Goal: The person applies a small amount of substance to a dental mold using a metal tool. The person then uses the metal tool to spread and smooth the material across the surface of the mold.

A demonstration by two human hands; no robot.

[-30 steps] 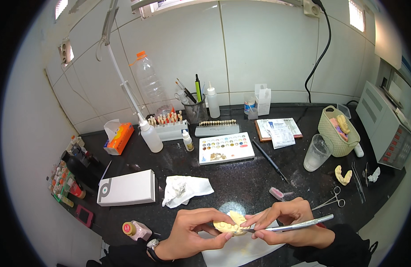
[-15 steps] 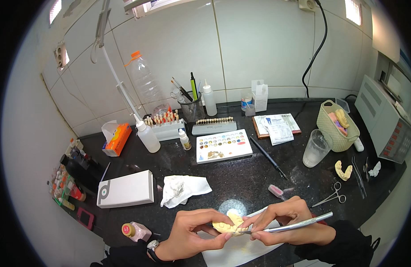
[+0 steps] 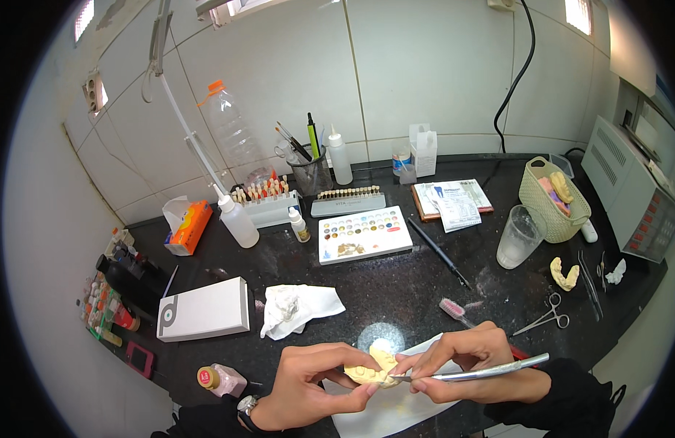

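My left hand (image 3: 312, 383) pinches a cream-yellow plaster dental model (image 3: 364, 374) between thumb and fingers, above a white paper sheet (image 3: 396, 415). In my right hand (image 3: 465, 365) is a slim silver knife (image 3: 491, 371), held like a pen, its long handle pointing right. The blade tip meets the model's near right part, close to the left thumb. Right fingertips also rest at or against the model's right side; the exact contact is partly hidden.
Near the hands lie a crumpled white tissue (image 3: 301, 310), a pink brush (image 3: 452, 309) and scissor-like forceps (image 3: 546, 317). Farther back are a white palette (image 3: 365, 235), shade guides (image 3: 348, 202) and a plastic cup (image 3: 518, 239). A basket (image 3: 553, 212) and another dental model (image 3: 564, 274) are at right.
The dental model has turned slightly in my left hand, and the knife tip has shifted a little left along it. The whole view has shifted slightly.
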